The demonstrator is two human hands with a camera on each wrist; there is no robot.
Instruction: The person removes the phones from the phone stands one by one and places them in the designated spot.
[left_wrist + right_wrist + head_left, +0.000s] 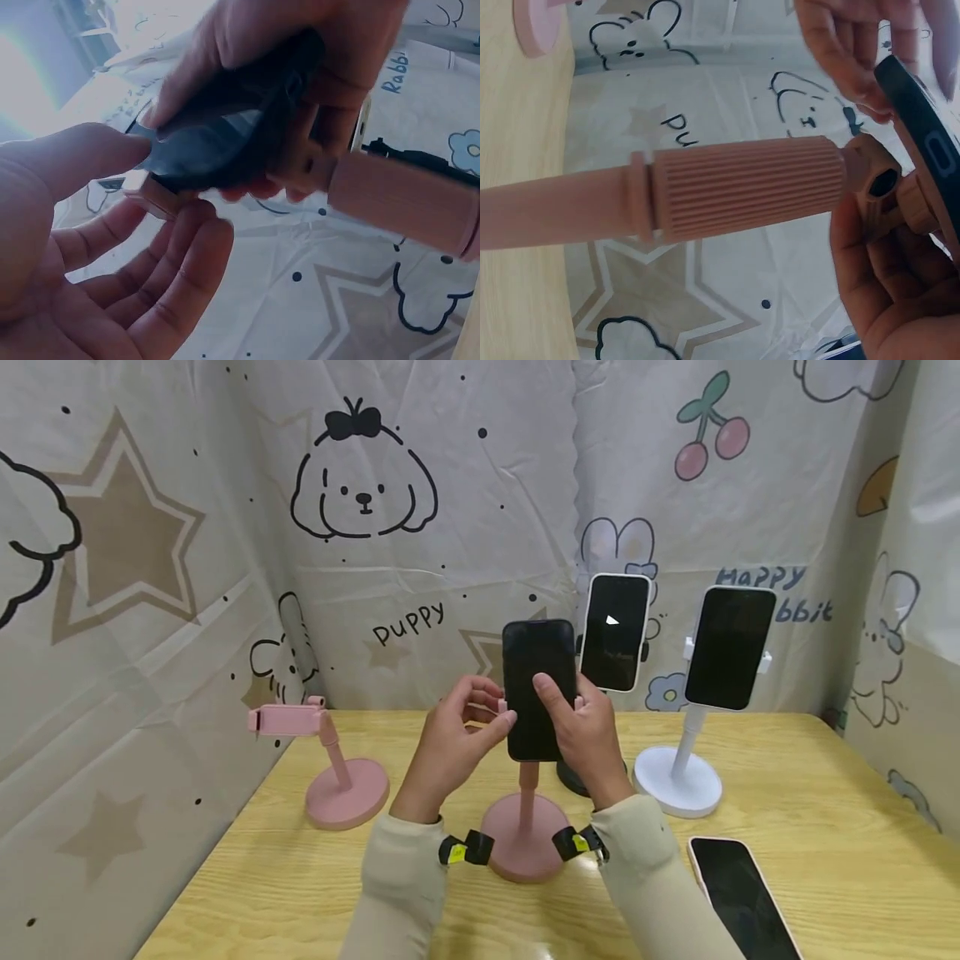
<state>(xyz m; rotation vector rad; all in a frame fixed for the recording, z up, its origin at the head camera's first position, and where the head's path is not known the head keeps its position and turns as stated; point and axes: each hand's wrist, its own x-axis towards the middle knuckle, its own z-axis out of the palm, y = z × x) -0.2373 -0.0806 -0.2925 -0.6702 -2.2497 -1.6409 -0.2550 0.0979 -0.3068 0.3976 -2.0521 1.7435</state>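
A black smartphone (534, 727) stands upright in the clamp of a pink phone stand (525, 839) at the middle of the table. My right hand (592, 735) grips the phone and clamp, thumb across the screen and fingers curled behind. At the phone's left edge my left hand (461, 743) pinches the clamp's end (150, 196) between thumb and forefinger; its other fingers hang half curled. In the right wrist view the stand's ribbed neck (742, 187) and its joint behind the phone show.
A second pink stand (347, 793) is at the left, its holder turned sideways. Behind my right hand a white-framed phone (615, 631) sits on a black stand, beside another phone (731, 647) on a white stand (678, 785). One more phone (742, 897) lies at the front right.
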